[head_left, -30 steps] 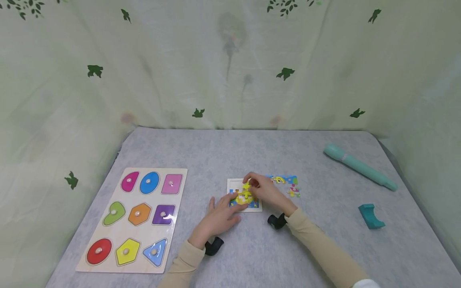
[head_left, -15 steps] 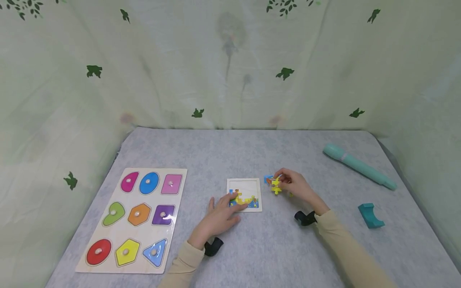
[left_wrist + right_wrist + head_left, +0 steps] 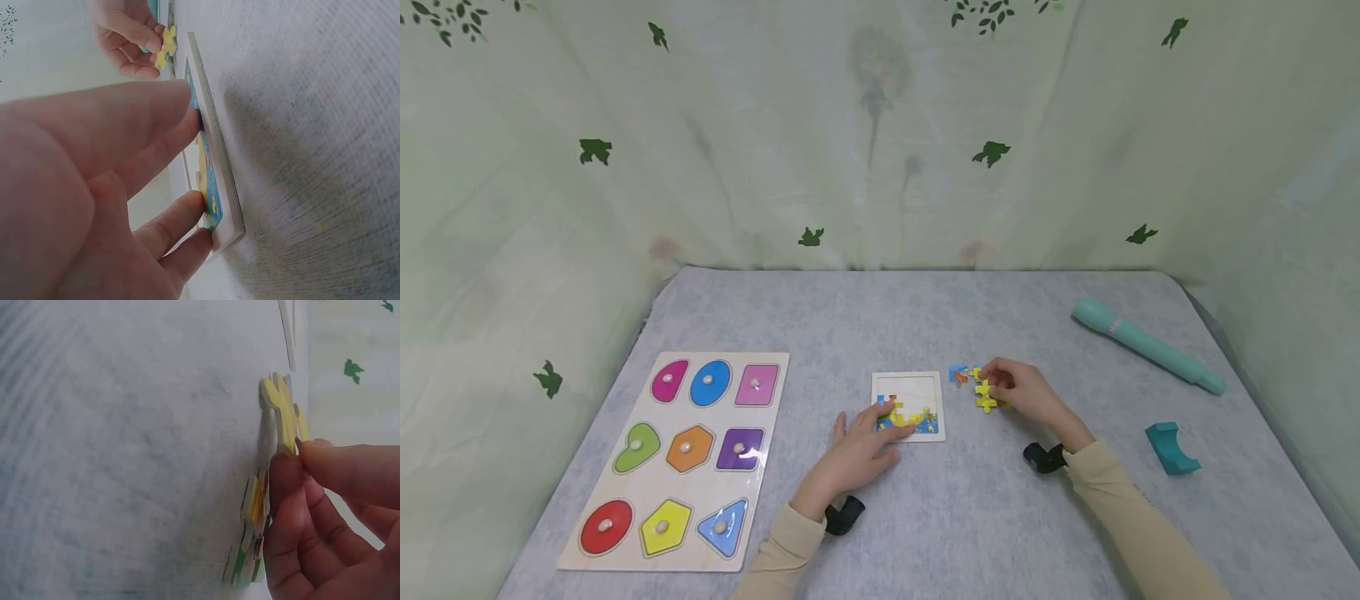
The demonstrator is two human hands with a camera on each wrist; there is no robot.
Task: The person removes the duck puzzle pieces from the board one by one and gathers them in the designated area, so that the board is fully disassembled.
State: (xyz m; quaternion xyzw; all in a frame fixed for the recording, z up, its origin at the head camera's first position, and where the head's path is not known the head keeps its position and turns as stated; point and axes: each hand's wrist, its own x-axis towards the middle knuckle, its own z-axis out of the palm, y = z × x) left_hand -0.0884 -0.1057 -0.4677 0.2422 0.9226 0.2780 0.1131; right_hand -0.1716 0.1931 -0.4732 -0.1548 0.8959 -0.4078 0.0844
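Observation:
My left hand rests its fingertips on the lower left part of a small white-framed jigsaw tray, whose lower part holds blue and yellow pieces. In the left wrist view, several fingertips touch the picture pieces and the frame's edge. To the right of the tray, my right hand pinches a yellow jigsaw piece between thumb and forefinger, close over the table. It appears joined to other yellow pieces. Loose blue and orange pieces lie just left of this hand, others partly hidden under it.
A wooden board with knobbed coloured shapes lies at the left. Toward the back right is a long teal wand-shaped object; a teal curved block lies in front of it. A pale leaf-printed curtain hangs behind the table.
My right hand has lifted the yellow pieces out of the tray, carried them right and lowered them among the loose pieces. The left hand has stayed on the tray.

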